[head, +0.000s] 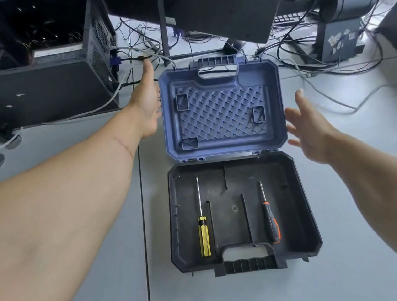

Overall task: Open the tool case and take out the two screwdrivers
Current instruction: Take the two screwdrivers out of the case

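Observation:
The tool case lies open on the grey table, its blue lid (222, 110) folded back flat and its black bottom half (239, 210) nearest me. Inside the bottom half lie two screwdrivers: one with a yellow and black handle (203, 234) on the left, one with a black and orange handle (271, 219) on the right, both shafts pointing away from me. My left hand (146, 101) is flat against the lid's left edge, fingers apart. My right hand (310, 131) is spread beside the lid's right edge, holding nothing.
A black computer tower (32, 70) lies at the back left. Monitors and a stand (336, 20) rise at the back, with many loose cables (320, 68) on the table behind the case. A keyboard (289, 19) sits far back.

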